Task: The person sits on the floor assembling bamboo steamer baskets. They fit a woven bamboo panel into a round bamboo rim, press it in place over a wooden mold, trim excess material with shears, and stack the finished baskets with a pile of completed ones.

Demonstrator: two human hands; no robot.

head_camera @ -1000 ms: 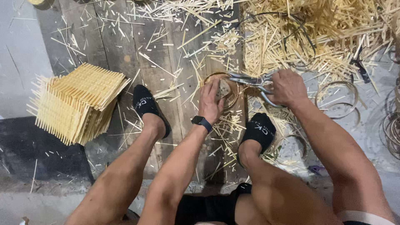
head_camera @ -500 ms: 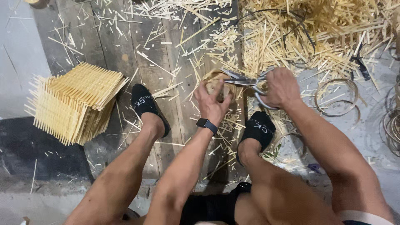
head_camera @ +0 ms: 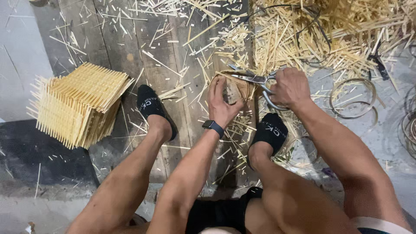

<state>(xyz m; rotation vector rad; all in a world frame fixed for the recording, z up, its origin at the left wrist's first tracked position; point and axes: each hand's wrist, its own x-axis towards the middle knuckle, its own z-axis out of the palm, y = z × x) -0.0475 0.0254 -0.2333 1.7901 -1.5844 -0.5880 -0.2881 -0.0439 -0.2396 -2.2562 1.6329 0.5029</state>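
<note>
Both hands are busy over one small woven bamboo piece (head_camera: 234, 89), a round item with a ring-shaped rim that sits on the plank floor (head_camera: 108, 39) between the two black-socked feet. The left hand (head_camera: 222, 100) is closed around its near side, fingers curled over the rim and thumb pressed on the darker middle, while the right hand (head_camera: 289, 86) is clenched on the handles of a pair of metal scissors (head_camera: 255, 80) whose blades lie across the top of the piece, slightly parted as far as can be seen. Trimming looks to be the step in hand, and doing it well seems to depend mostly on the left hand: it should pin the piece flat and keep its fingertips below the line of the blades (they sit close to that line now). The cut will likely go cleanest if the blades stay level with the rim and take the protruding strips a few at a time, with the piece turned rather than the scissors twisted. Loose bamboo offcuts (head_camera: 303, 39) cover the floor beyond, thin hoops (head_camera: 352, 99) lie off to the right, and a stack of woven bamboo panels (head_camera: 76, 104) rests well apart on the left, beyond the left foot (head_camera: 151, 108).
</note>
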